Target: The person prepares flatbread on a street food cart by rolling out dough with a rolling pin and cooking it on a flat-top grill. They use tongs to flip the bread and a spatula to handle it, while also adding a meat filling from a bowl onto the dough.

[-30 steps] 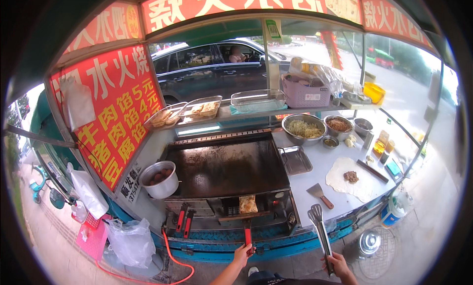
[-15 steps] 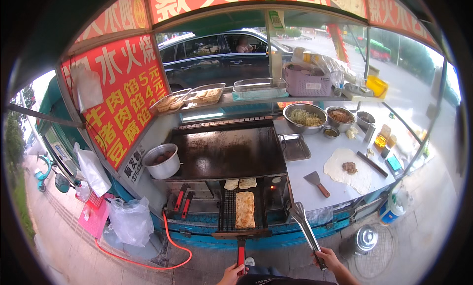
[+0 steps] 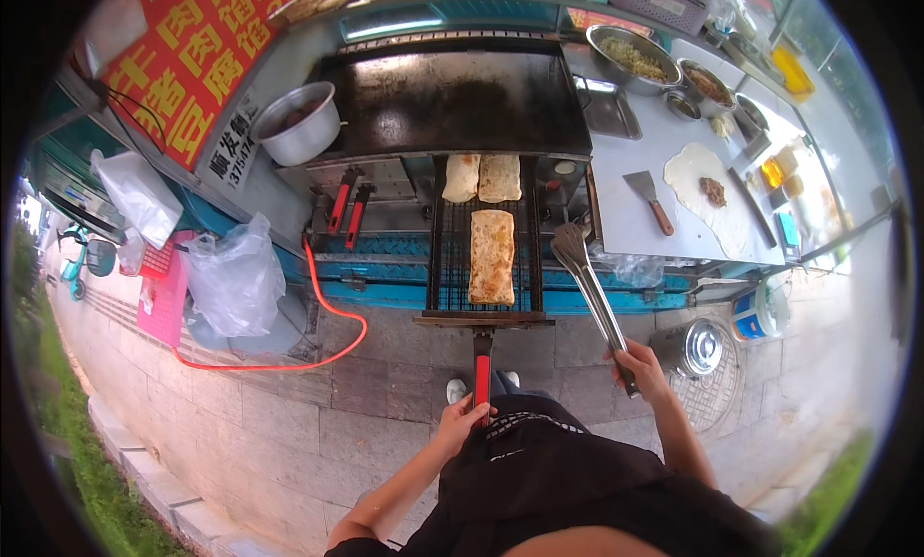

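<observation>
Pulled well out since a second ago, the rack (image 3: 486, 259) now hangs clear of the stove front over the pavement, its three flatbreads in the open where only one showed. Nearest, the left hand (image 3: 460, 417) is closed around the red handle (image 3: 482, 382) that runs back from the rack's near edge. To its right, the right hand (image 3: 640, 364) is wrapped round the near end of the tongs (image 3: 587, 287), whose tips stand just beside the rack's right edge, touching nothing; whether the tips are apart I cannot tell. On the rack, one long flatbread (image 3: 492, 256) lies near, and two smaller ones (image 3: 481, 177) sit side by side at the far end, under the griddle (image 3: 452, 100). A metal pot (image 3: 298, 124) stands left of the griddle; a scraper (image 3: 648, 196) and a dough round (image 3: 707, 196) lie on the counter to the right. To do this well, I judge the left hand must keep the rack level while the tongs take the long piece across its middle, gently, so the crust does not tear.
</observation>
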Demonstrator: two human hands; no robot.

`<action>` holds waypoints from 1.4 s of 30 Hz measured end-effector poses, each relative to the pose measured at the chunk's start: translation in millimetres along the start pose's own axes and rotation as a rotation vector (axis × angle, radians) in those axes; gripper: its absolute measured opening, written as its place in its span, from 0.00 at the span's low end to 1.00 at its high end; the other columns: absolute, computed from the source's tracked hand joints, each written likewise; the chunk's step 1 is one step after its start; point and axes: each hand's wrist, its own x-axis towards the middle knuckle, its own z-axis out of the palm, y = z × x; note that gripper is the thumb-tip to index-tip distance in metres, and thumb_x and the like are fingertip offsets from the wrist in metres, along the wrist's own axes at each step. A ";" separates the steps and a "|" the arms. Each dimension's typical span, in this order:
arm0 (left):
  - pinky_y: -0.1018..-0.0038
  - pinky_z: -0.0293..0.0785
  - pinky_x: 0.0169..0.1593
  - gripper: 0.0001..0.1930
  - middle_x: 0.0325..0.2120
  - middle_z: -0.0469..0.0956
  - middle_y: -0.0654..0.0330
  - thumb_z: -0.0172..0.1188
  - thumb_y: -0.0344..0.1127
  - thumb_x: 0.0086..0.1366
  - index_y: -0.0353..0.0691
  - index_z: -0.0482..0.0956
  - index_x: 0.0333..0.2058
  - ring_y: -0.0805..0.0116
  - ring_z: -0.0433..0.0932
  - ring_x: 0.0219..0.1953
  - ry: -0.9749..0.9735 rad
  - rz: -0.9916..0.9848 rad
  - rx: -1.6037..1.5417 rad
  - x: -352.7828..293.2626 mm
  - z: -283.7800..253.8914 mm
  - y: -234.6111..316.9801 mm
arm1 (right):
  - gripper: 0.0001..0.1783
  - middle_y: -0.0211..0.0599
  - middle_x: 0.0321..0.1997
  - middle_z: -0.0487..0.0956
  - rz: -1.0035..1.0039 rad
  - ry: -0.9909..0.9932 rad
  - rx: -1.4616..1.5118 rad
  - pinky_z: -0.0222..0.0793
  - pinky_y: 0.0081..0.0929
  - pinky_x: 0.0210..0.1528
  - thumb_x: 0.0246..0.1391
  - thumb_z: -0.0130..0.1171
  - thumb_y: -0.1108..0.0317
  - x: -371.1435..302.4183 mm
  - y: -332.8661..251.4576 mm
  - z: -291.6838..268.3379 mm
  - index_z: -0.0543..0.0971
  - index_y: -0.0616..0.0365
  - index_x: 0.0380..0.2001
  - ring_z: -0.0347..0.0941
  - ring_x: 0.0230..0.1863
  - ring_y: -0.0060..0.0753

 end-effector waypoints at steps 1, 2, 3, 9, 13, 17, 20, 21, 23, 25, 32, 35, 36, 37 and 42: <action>0.80 0.72 0.39 0.15 0.33 0.79 0.61 0.56 0.34 0.64 0.36 0.72 0.49 0.77 0.75 0.33 -0.015 -0.016 0.015 -1.4 -2.0 0.8 | 0.12 0.29 0.18 0.72 0.011 -0.009 -0.023 0.59 0.16 0.16 0.60 0.47 0.62 5.6 -2.2 4.7 0.74 0.60 0.36 0.66 0.15 0.19; 0.80 0.72 0.39 0.16 0.33 0.79 0.61 0.56 0.34 0.64 0.36 0.72 0.49 0.77 0.75 0.33 -0.031 -0.033 0.030 -2.5 -4.4 1.9 | 0.12 0.29 0.18 0.72 0.023 -0.017 -0.044 0.59 0.16 0.16 0.60 0.47 0.63 13.0 -4.2 9.1 0.74 0.60 0.36 0.66 0.15 0.18; 0.80 0.72 0.39 0.16 0.33 0.79 0.61 0.56 0.34 0.64 0.36 0.72 0.50 0.77 0.75 0.33 -0.040 -0.041 0.051 -5.5 -7.6 5.1 | 0.12 0.29 0.18 0.72 0.027 -0.034 -0.061 0.59 0.15 0.16 0.60 0.48 0.63 20.5 -7.1 14.1 0.74 0.60 0.37 0.66 0.15 0.18; 0.80 0.72 0.39 0.18 0.33 0.79 0.61 0.57 0.33 0.64 0.35 0.71 0.51 0.78 0.75 0.32 -0.073 -0.036 -0.006 -14.3 -14.6 1.4 | 0.12 0.31 0.21 0.73 0.145 0.040 -0.271 0.62 0.18 0.17 0.59 0.50 0.64 42.4 -30.3 28.1 0.75 0.63 0.38 0.67 0.17 0.19; 0.81 0.72 0.40 0.18 0.34 0.79 0.61 0.57 0.33 0.64 0.35 0.71 0.51 0.78 0.75 0.33 -0.082 -0.041 -0.014 -10.8 -17.3 4.7 | 0.14 0.33 0.32 0.77 0.203 -0.043 -0.209 0.66 0.19 0.20 0.58 0.51 0.65 42.9 -19.9 8.3 0.75 0.63 0.43 0.70 0.22 0.20; 0.81 0.72 0.39 0.16 0.33 0.79 0.61 0.57 0.33 0.64 0.35 0.72 0.49 0.79 0.75 0.33 -0.092 -0.049 -0.028 -7.6 -19.2 1.0 | 0.18 0.35 0.37 0.77 0.318 -0.121 -0.094 0.67 0.20 0.21 0.57 0.52 0.67 61.7 -9.7 -11.4 0.73 0.64 0.49 0.70 0.25 0.21; 0.81 0.72 0.39 0.15 0.33 0.79 0.62 0.58 0.33 0.63 0.35 0.73 0.48 0.78 0.76 0.33 -0.103 -0.046 -0.017 -5.4 -23.6 -6.9 | 0.20 0.35 0.37 0.77 0.325 -0.198 -0.090 0.67 0.20 0.23 0.56 0.53 0.66 97.9 -14.3 -5.5 0.72 0.64 0.50 0.69 0.24 0.21; 0.81 0.72 0.39 0.15 0.33 0.79 0.62 0.58 0.34 0.63 0.35 0.73 0.47 0.78 0.76 0.32 -0.106 -0.042 -0.010 -4.4 -25.3 -8.2 | 0.20 0.35 0.37 0.77 0.321 -0.231 -0.103 0.67 0.20 0.23 0.56 0.53 0.66 114.0 -17.4 -1.3 0.72 0.64 0.51 0.69 0.24 0.21; 0.80 0.73 0.39 0.16 0.33 0.79 0.61 0.58 0.33 0.63 0.35 0.73 0.48 0.77 0.76 0.32 -0.121 -0.040 0.006 -4.7 -28.6 -9.9 | 0.23 0.34 0.38 0.77 0.347 -0.295 -0.105 0.66 0.19 0.23 0.55 0.56 0.65 140.0 -22.8 10.1 0.70 0.63 0.53 0.68 0.25 0.20; 0.79 0.74 0.40 0.18 0.34 0.79 0.60 0.58 0.32 0.63 0.35 0.71 0.51 0.76 0.76 0.34 -0.139 -0.032 0.022 -4.0 -31.0 -10.9 | 0.24 0.34 0.39 0.77 0.324 -0.365 -0.090 0.66 0.18 0.23 0.55 0.57 0.64 164.7 -25.5 22.5 0.70 0.62 0.54 0.68 0.25 0.19; 0.81 0.73 0.37 0.12 0.31 0.80 0.62 0.60 0.37 0.62 0.34 0.77 0.39 0.78 0.77 0.31 -0.158 -0.010 0.024 -4.1 -30.8 -14.5 | 0.23 0.31 0.35 0.79 0.280 -0.350 -0.002 0.65 0.18 0.20 0.54 0.59 0.65 158.4 -9.5 25.7 0.71 0.58 0.53 0.69 0.22 0.19; 0.79 0.67 0.28 0.11 0.26 0.76 0.64 0.58 0.39 0.61 0.39 0.77 0.39 0.76 0.73 0.26 -0.200 -0.048 0.096 -5.3 -33.4 -4.4 | 0.20 0.32 0.36 0.79 0.248 -0.342 0.064 0.65 0.18 0.20 0.55 0.58 0.66 127.7 -32.3 24.3 0.72 0.60 0.51 0.69 0.23 0.19; 0.79 0.68 0.28 0.12 0.25 0.77 0.64 0.59 0.39 0.61 0.38 0.77 0.38 0.76 0.73 0.26 -0.252 -0.037 0.226 -2.8 -35.8 0.7 | 0.20 0.32 0.36 0.79 0.239 -0.301 0.106 0.65 0.18 0.20 0.55 0.57 0.67 108.9 -41.7 18.7 0.72 0.61 0.51 0.69 0.24 0.19; 0.78 0.68 0.29 0.12 0.24 0.77 0.64 0.60 0.40 0.60 0.38 0.77 0.38 0.76 0.73 0.25 -0.283 -0.015 0.343 2.2 -39.7 2.4 | 0.20 0.33 0.37 0.79 0.233 -0.282 0.136 0.66 0.18 0.21 0.55 0.57 0.67 97.6 -50.7 13.7 0.72 0.61 0.51 0.69 0.24 0.19; 0.76 0.70 0.32 0.15 0.25 0.77 0.63 0.63 0.43 0.58 0.36 0.78 0.35 0.73 0.75 0.29 -0.146 0.082 0.467 1.2 -28.7 11.0 | 0.14 0.34 0.33 0.78 -0.079 -0.103 0.125 0.68 0.18 0.21 0.55 0.56 0.65 77.3 -142.7 -1.3 0.75 0.62 0.43 0.70 0.24 0.21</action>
